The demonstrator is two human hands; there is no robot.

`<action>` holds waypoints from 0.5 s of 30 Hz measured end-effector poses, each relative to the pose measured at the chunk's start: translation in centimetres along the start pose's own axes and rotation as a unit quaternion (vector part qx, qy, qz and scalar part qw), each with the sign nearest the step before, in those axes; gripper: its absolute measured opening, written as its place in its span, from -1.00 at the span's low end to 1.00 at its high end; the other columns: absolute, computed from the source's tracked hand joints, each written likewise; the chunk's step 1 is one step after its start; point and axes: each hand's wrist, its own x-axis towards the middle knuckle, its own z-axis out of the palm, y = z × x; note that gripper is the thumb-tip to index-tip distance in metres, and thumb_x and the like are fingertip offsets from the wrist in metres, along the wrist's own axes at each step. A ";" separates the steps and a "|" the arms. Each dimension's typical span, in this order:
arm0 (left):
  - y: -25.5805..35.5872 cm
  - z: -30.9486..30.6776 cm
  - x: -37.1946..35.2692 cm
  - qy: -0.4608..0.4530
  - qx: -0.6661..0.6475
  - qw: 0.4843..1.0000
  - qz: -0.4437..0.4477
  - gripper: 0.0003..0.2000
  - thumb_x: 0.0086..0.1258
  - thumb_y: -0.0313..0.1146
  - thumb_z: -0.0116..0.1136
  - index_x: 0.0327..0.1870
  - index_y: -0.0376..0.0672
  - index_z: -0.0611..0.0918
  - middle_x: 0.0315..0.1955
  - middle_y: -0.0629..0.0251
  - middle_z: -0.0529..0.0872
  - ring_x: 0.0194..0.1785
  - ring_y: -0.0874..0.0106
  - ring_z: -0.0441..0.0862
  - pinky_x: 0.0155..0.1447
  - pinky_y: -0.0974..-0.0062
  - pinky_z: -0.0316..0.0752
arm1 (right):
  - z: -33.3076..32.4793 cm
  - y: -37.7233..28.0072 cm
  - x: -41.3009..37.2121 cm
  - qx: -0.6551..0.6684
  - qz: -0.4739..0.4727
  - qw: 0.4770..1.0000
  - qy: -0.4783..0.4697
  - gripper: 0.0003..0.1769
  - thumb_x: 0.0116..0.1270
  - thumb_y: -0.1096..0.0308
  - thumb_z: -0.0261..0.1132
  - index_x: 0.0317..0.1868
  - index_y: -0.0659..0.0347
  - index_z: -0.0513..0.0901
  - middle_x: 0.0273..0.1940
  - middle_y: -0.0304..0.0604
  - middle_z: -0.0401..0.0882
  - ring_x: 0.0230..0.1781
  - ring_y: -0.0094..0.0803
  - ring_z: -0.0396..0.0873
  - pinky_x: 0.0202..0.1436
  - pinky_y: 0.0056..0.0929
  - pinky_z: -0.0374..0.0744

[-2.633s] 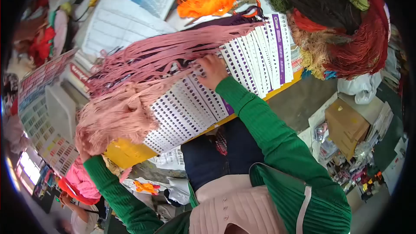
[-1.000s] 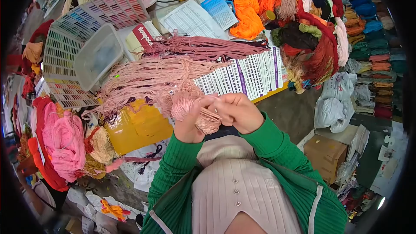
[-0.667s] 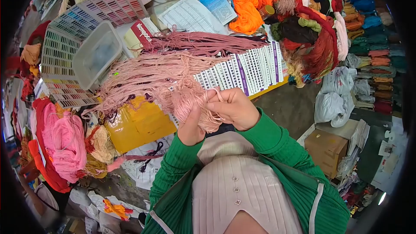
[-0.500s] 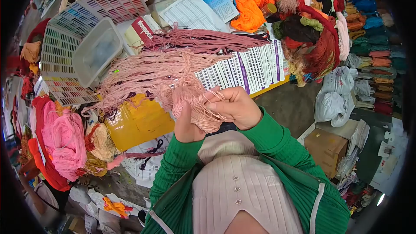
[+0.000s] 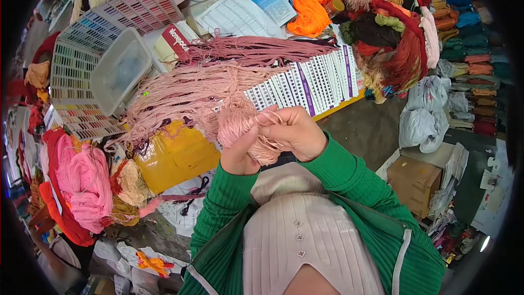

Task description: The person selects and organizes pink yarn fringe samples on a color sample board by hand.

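Observation:
A skein of pale pink thread [image 5: 234, 127] is bunched between my two hands, above the table's front edge. My left hand [image 5: 239, 153] wraps round its lower left side, thumb on top; the other fingers are behind the thread. With the fingers pinched, my right hand [image 5: 292, 133] grips strands at the skein's right side. Behind them, long pale pink strands [image 5: 180, 92] lie across the table, with darker rose strands [image 5: 262, 49] farther back. White punched cards [image 5: 305, 84] with purple stripes stand in a row just beyond my right hand.
A clear plastic tub [image 5: 121, 71] sits by a colour sample chart [image 5: 76, 71] at the left. Papers [image 5: 240, 15] and orange yarn [image 5: 309, 8] lie at the back. Pink yarn [image 5: 84, 180] hangs at the table's left end; a cardboard box [image 5: 413, 186] stands at the right.
My left thumb has shifted up and right across the thread, closer to my right hand. The skein looks more gathered at its lower end. My right hand stays pinched on the strands.

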 end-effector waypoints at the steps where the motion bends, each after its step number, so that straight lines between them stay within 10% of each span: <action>1: 0.2 0.2 0.1 0.014 0.003 1.000 -0.023 -0.55 0.27 -0.28 -0.26 0.11 -0.39 0.15 0.01 0.07 0.29 0.05 0.33 0.31 0.10 0.41 0.22 | -0.4 -0.2 -0.1 0.010 0.007 1.000 -0.026 -0.87 0.05 0.56 0.13 -0.35 0.38 0.53 -0.61 -0.34 0.40 -0.66 -0.71 0.28 -0.63 -0.73 0.23; 10: -1.3 -1.5 1.1 0.011 -0.035 0.999 0.020 -0.70 0.26 -0.29 -0.19 -0.11 -0.33 0.38 -0.08 0.12 0.38 -0.04 0.36 0.38 -0.01 0.44 0.31 | -1.7 0.9 -0.3 0.131 -0.055 0.989 -0.032 -0.92 0.09 0.55 0.08 -0.37 0.29 0.49 -0.61 -0.26 0.36 -0.75 -0.69 0.13 -0.69 -0.72 0.11; 12: -1.5 -2.4 1.8 0.024 0.004 0.995 0.092 -0.83 0.21 -0.33 -0.13 -0.39 -0.23 0.46 -0.31 0.24 0.47 -0.24 0.41 0.43 -0.13 0.49 0.35 | -3.3 0.1 -0.6 0.267 0.016 0.958 -0.108 -0.90 0.11 0.55 0.04 -0.34 0.25 0.45 -0.64 -0.28 0.31 -0.75 -0.69 0.10 -0.70 -0.71 0.12; 15: -1.0 -8.2 1.7 -0.020 -0.233 0.970 0.066 -0.96 0.02 -0.44 0.04 -0.58 -0.12 0.47 -0.64 0.44 0.45 -0.45 0.44 0.41 -0.24 0.51 0.36 | -8.1 -1.6 -0.1 0.134 -0.095 0.986 0.020 -0.93 0.10 0.54 0.06 -0.38 0.25 0.45 -0.62 -0.29 0.31 -0.72 -0.67 0.17 -0.72 -0.74 0.11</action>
